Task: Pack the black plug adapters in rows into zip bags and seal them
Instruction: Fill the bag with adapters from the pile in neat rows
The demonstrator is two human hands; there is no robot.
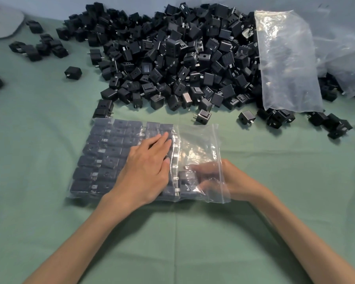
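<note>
A clear zip bag [199, 144] lies flat on the green cloth, its open mouth to the right. Rows of black plug adapters [103, 152] fill its left and middle parts. My left hand [150, 171] rests flat on top of the bag, fingers straight, pressing on the packed rows. My right hand [234, 181] reaches in through the bag's mouth. Its fingers and thumb pinch one black adapter [186, 178] at the near end of the rightmost row. The plastic blurs those fingers.
A big pile of loose black adapters [182, 58] lies behind the bag. Empty clear bags [285, 58] lean over the pile's right side. Scattered adapters [35, 50] sit at the far left, near a grey rounded object [2, 21].
</note>
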